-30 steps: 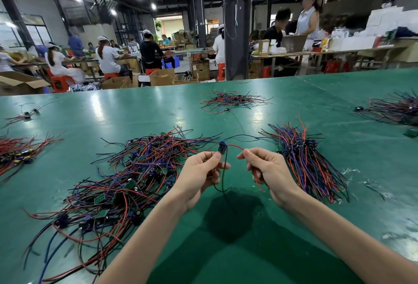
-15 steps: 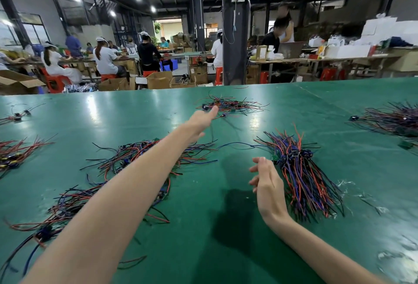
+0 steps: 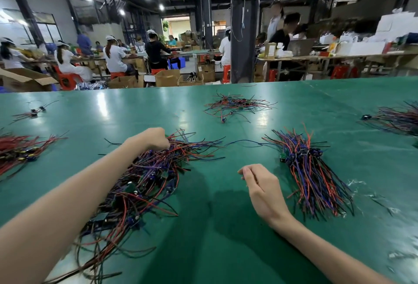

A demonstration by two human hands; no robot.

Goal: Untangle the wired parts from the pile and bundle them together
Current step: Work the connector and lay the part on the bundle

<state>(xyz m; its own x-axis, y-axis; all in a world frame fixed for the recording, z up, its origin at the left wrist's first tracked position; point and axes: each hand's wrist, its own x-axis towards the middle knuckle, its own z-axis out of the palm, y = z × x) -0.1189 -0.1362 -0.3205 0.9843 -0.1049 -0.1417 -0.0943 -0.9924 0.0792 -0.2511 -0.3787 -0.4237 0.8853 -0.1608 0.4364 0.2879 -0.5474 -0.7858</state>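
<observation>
The tangled pile (image 3: 147, 184) sprawls on the green surface (image 3: 214, 227). Its long axis runs from near left to far right, and its loose ends point right. The left hand (image 3: 156, 139) has its grip clamped on wires at the pile's far end. The right hand (image 3: 260, 184) hovers, its grip loosely curled and empty, near the sorted bundle (image 3: 309, 170), whose tails fan toward the near right.

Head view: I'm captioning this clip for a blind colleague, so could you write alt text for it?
A person's left hand grips wires at the far end of a tangled pile of red, blue and black wired parts on a green table, while the right hand, loosely curled and empty, is beside a neater bundle.
</observation>
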